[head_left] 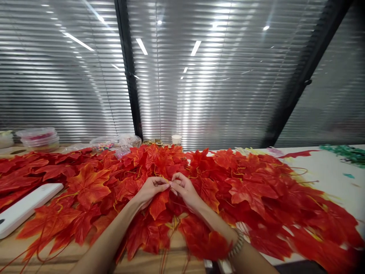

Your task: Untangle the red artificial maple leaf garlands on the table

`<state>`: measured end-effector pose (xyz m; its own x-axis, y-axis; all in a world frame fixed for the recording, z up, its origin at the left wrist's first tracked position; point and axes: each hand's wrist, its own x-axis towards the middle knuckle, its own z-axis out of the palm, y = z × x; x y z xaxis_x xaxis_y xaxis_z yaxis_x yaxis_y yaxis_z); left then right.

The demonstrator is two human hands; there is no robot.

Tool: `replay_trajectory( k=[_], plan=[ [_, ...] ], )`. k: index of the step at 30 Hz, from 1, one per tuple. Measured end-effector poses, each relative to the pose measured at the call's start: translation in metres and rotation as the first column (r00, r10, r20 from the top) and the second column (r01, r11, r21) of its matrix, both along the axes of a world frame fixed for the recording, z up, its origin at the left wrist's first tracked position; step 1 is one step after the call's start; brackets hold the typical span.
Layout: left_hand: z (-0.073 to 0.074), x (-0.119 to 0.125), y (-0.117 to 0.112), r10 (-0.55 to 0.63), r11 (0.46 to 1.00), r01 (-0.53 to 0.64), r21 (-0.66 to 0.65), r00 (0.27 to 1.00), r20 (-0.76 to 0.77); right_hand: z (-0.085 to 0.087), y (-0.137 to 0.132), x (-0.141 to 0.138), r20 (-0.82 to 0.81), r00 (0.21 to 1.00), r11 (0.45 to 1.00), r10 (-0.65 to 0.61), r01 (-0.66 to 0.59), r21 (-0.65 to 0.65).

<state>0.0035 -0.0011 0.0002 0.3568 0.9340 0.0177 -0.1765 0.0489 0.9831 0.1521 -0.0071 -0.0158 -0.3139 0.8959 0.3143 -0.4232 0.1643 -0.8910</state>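
My left hand (152,189) is closed in a pinch on a red-orange artificial maple leaf (159,205), which hangs below its fingers. My right hand (184,190) meets it fingertip to fingertip, pinched at the stem end of that leaf. The exact spot between the fingertips is too small to make out. All around both hands spreads a thick heap of artificial maple leaves (251,190) with yellow and reddish stems. More leaves (148,234) lie beneath my wrists near the front edge, with thin reddish cords trailing down.
A white oblong device (28,207) rests at the left on the wooden table (182,262). Stacked clear tubs (40,139), plastic bags (128,140) and a paper cup (176,139) stand along the back by the blinds (199,95). Green shreds (346,154) lie on the white surface (333,179) at right.
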Motion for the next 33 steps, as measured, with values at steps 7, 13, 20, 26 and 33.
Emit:
replay_trajectory(
  k=[7, 13, 20, 26, 33],
  plan=[
    [0.001, 0.000, -0.001, 0.048, 0.999, -0.048, -0.021, 0.999, 0.009, 0.003, -0.002, 0.001, 0.033, 0.998, 0.999, 0.046, -0.045, -0.026],
    [0.001, 0.001, -0.003, -0.026, 0.999, 0.026, -0.023, 1.000, -0.008, -0.002, 0.000, -0.001, 0.000, 1.000, 0.999, 0.011, -0.011, -0.053],
    [-0.001, 0.004, -0.004, -0.011, 0.999, 0.011, 0.040, 1.000, -0.007, -0.001, 0.003, -0.002, 0.053, 0.998, 0.998, -0.047, 0.045, 0.035],
    [0.002, 0.003, -0.005, 0.064, 0.988, -0.034, 0.153, 0.978, -0.197, -0.009, 0.009, -0.004, 0.084, 0.991, 0.995, -0.099, 0.096, 0.039],
    [0.007, 0.007, -0.007, 0.100, 0.970, -0.025, 0.242, 0.947, -0.304, -0.010, 0.011, -0.004, 0.109, 0.978, 0.981, -0.181, 0.171, 0.091]
  ],
)
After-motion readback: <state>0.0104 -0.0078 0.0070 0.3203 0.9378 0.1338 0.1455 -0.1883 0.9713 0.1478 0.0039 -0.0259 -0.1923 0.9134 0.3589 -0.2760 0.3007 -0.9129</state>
